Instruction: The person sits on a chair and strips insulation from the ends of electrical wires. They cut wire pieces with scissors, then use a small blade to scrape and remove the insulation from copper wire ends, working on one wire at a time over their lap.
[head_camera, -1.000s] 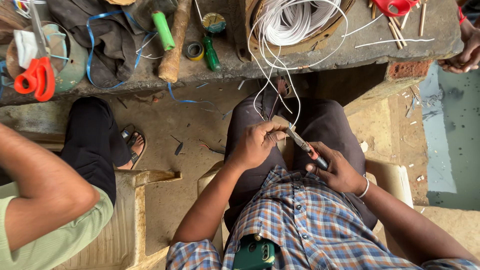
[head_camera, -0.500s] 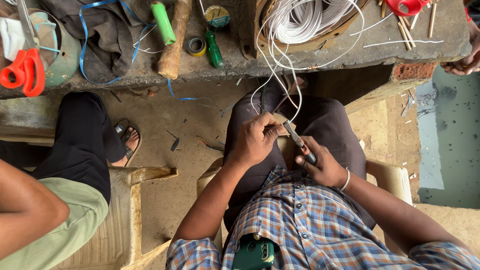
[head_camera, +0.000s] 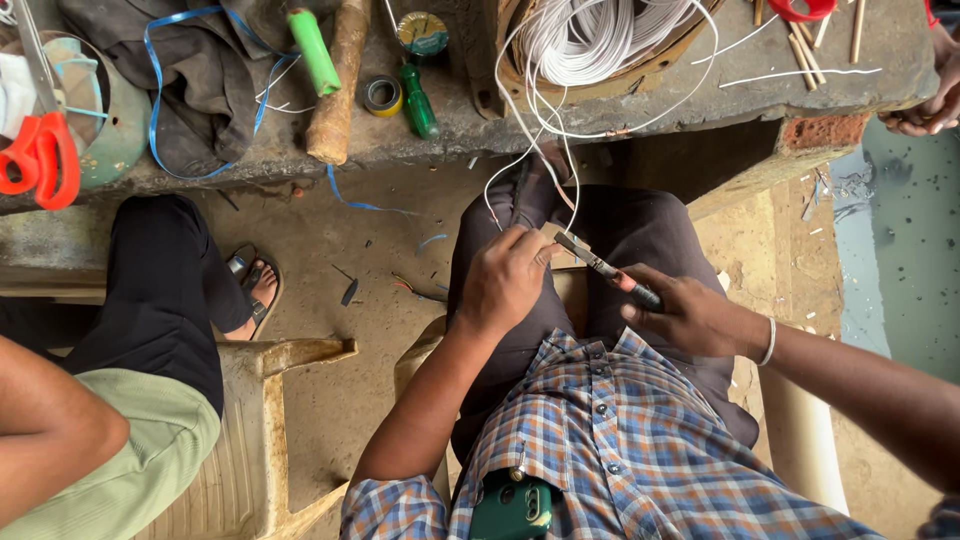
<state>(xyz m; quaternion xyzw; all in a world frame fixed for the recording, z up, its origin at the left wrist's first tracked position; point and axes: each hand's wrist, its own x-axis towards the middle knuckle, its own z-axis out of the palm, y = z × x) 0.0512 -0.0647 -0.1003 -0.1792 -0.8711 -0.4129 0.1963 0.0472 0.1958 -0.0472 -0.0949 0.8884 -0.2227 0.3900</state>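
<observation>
I sit in a plastic chair with both hands over my lap. My left hand (head_camera: 505, 280) pinches thin white wires (head_camera: 520, 160) that run down from a coil (head_camera: 590, 40) on the stone bench. My right hand (head_camera: 690, 315) grips a pair of pliers (head_camera: 600, 268) with dark handles, and the jaws point at the wires by my left fingers. A green phone (head_camera: 512, 508) sticks out of my checked shirt pocket.
The bench (head_camera: 450, 125) holds red scissors (head_camera: 40, 160), a green screwdriver (head_camera: 418, 100), a tape roll (head_camera: 382, 95), a wooden handle (head_camera: 335, 85), dark cloth and blue strapping. A person in black trousers (head_camera: 160, 290) sits at my left. Another person's hand (head_camera: 925, 95) rests top right.
My hands and the pliers have stayed at the wires, only shifting slightly in view as my head moved. The person at my left has drifted lower in the frame.
</observation>
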